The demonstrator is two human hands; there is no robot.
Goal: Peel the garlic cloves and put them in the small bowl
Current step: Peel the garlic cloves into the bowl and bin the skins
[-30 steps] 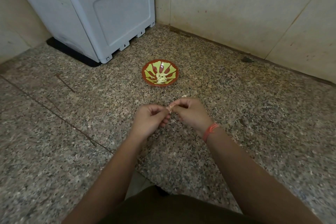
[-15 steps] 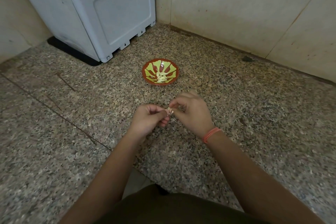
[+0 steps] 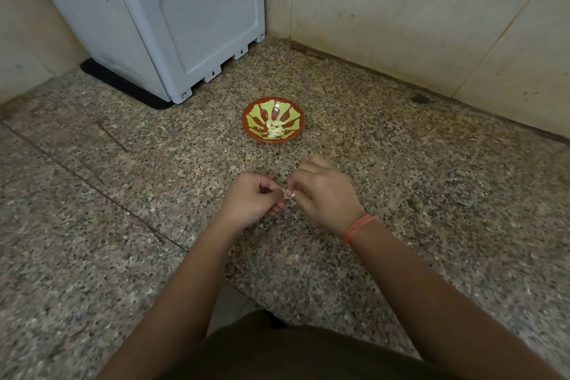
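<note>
A garlic clove, small and pale with a bit of papery skin showing, is pinched between the fingers of both hands just above the speckled granite bench. The left hand is curled into a loose fist, its fingers closed narrowly on the clove's left end. The right hand meets it from the other side, thumb and forefinger tight on the clove, the outer fingers blurred. A thin orange band circles the right wrist. Beyond the fingers, well apart from them, sits the small bowl, red-brown with green petal shapes, holding a few peeled cloves. Farther off to the left of the fingers stands a grey plastic box by the wall.
</note>
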